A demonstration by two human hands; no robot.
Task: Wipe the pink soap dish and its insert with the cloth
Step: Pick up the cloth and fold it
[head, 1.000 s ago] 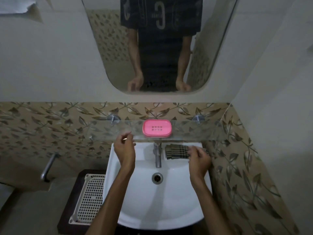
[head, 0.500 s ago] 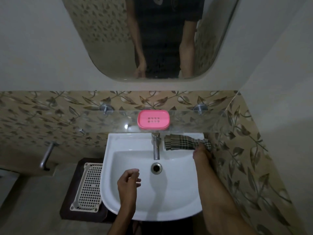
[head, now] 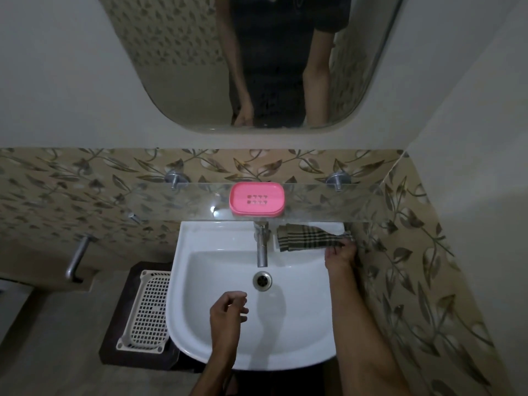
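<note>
Pinching the cloth (head: 310, 238) on the sink (head: 217, 241) ledge, my right hand (head: 340, 257) is at two o'clock; my left hand (head: 228, 310) hangs loosely curled, empty. At twelve, the soap dish (head: 257, 198) sits untouched on the glass shelf (head: 328, 204); a careless lift under it could knock the dish off.

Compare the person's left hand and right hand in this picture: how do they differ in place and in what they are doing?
The left hand hangs over the sink basin with loosely curled fingers, holding nothing; the right hand reaches to the sink's back right corner and grips the checked cloth. The left hand is nearer the camera, the right hand nearer the wall. Neither touches the pink soap dish.
</note>
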